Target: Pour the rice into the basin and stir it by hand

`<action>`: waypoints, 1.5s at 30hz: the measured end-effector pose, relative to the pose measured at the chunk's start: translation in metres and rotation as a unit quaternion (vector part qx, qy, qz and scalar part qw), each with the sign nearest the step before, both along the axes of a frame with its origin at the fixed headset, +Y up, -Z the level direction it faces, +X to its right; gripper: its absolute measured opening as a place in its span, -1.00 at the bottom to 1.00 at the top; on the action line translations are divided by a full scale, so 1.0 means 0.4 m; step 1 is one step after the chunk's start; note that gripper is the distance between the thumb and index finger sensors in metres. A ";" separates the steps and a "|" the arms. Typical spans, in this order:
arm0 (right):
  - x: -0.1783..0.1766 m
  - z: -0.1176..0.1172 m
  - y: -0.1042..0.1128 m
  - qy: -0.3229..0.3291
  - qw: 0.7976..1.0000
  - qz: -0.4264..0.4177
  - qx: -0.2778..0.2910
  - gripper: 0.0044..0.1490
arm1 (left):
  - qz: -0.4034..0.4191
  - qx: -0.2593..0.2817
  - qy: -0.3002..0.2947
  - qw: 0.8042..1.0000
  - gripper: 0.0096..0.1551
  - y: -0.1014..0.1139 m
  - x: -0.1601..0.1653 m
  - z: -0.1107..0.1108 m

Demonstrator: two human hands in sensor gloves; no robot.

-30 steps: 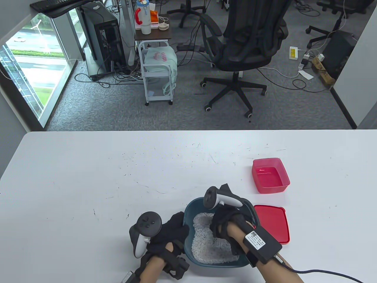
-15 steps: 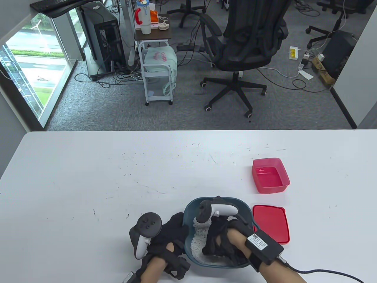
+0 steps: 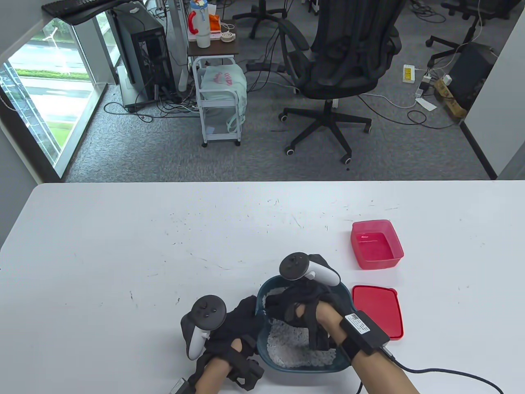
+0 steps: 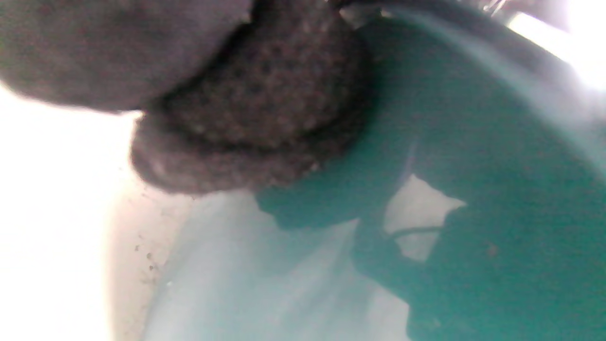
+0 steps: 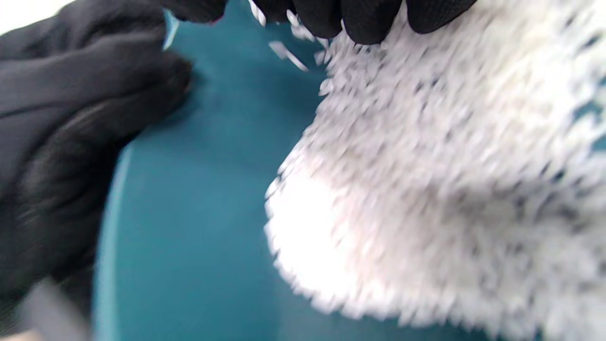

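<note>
A teal basin [image 3: 345,294] sits near the table's front edge with white rice [image 3: 289,349] heaped in its near half. My right hand [image 3: 287,307] reaches into the far left part of the basin, its gloved fingertips [image 5: 352,21] hanging loosely into the rice [image 5: 450,189]. My left hand [image 3: 245,317] grips the basin's left rim, and its fingers [image 5: 71,123] curl over the edge onto the inner wall [image 5: 203,227]. In the blurred left wrist view, the glove's fingers [image 4: 246,118] lie against the basin's outer wall [image 4: 511,189].
An empty red container [image 3: 377,244] stands right of and beyond the basin. Its flat red lid [image 3: 378,311] lies right beside the basin's right rim. A cable trails from my right wrist to the front right. An office chair and a cart stand beyond the table.
My right hand swept through the rice from the basin's right side to its near left, then up to the far left. The rice shifted toward the near side. The left hand stayed put.
</note>
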State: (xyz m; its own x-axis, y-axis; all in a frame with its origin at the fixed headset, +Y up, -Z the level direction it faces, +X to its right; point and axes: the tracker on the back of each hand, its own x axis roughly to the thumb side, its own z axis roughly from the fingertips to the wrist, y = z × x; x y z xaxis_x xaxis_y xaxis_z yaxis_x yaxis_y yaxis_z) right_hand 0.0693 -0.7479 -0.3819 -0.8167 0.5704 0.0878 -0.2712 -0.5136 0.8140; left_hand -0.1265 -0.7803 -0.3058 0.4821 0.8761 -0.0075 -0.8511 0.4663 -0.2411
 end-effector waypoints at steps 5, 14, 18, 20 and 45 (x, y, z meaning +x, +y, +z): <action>0.021 0.003 0.016 -0.001 0.976 0.207 0.072 -0.19 | 0.000 0.000 0.003 1.000 -0.26 0.000 0.003 0.001; 0.024 0.073 -0.025 0.063 0.923 0.378 0.044 -0.19 | 0.003 -0.005 0.016 1.000 -0.27 -0.002 0.004 0.004; 0.014 0.106 -0.052 0.110 0.947 0.301 -0.020 -0.20 | 0.003 -0.006 0.018 1.000 -0.27 -0.002 0.004 0.005; 0.007 0.114 -0.045 0.129 0.969 0.207 -0.048 -0.19 | 0.004 -0.007 0.017 1.000 -0.27 -0.002 0.004 0.005; 0.033 0.022 0.011 0.007 0.952 0.294 0.083 -0.16 | 0.001 -0.002 0.004 1.000 -0.26 0.000 0.006 0.002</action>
